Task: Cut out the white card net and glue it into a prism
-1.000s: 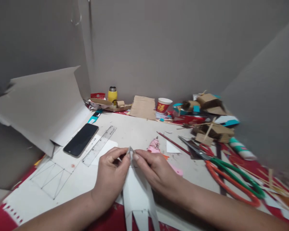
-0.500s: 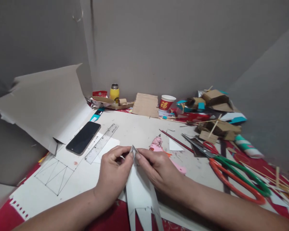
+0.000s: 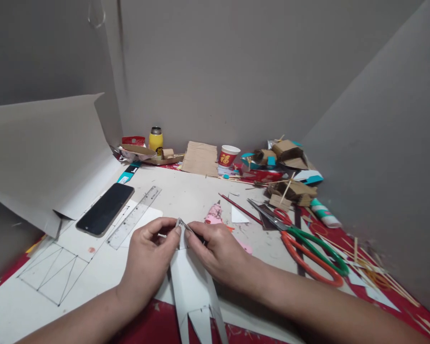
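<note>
A folded white paper piece (image 3: 191,274) stretches from the middle of the table toward me. Its near end is cut into pointed flaps, and pencil lines mark its folds. At its narrow far tip, my left hand (image 3: 152,255) pinches the left side between thumb and forefinger. Opposite it, my right hand (image 3: 215,251) pinches the right side of the same tip, the two thumbs close together. Just beyond my right hand lies a pink glue gun (image 3: 214,213), partly hidden by that hand. A clear ruler (image 3: 134,217) rests past my left hand.
A phone (image 3: 105,209) and a standing white sheet (image 3: 46,157) are at left. Scissors with red and green handles (image 3: 308,248) and a red pencil (image 3: 240,209) lie at right. Along the back stand a yellow bottle (image 3: 155,141), a cardboard piece (image 3: 199,158) and a paper cup (image 3: 229,156).
The whole view has shifted, so the table's things appear farther left. Both hands keep their pinch on the paper's tip, with hardly any change in pose.
</note>
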Available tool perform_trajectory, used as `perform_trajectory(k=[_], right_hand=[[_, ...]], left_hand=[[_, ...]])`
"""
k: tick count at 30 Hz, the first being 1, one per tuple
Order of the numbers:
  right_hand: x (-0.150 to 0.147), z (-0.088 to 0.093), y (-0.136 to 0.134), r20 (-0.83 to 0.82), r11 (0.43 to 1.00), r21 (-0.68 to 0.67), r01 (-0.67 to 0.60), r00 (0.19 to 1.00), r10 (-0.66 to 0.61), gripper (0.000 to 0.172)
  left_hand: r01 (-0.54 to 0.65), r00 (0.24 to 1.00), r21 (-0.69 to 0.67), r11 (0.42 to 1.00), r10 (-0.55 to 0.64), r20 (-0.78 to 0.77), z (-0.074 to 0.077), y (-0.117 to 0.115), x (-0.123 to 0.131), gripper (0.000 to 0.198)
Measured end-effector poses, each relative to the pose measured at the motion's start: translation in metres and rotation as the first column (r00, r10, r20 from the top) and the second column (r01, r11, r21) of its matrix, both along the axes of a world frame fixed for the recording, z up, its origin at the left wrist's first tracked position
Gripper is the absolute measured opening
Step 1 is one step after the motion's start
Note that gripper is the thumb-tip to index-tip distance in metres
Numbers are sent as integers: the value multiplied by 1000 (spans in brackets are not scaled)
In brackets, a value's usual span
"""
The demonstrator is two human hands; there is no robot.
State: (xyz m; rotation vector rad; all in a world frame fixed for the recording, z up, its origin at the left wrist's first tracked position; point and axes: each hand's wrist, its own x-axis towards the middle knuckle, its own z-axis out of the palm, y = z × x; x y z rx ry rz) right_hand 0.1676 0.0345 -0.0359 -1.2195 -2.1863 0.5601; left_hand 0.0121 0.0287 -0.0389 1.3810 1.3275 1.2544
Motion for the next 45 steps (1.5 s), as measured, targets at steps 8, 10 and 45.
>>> perform_trajectory(k=[8,10,45], right_hand=[[0,0,-1,3,1000,12,-21,1000,21,28],[1,-1,-1,12,1000,5,-29,1000,29,27],[1,-4,-1,-5,998,-10,-55,998,55,33]], left_hand=[[36,995,-64,997,-29,97,-1,3,0,6],[51,994,-72,996,-44,105,-1,3,0,5],[61,991,-159,985,-41,129,-3,2,4,7]])
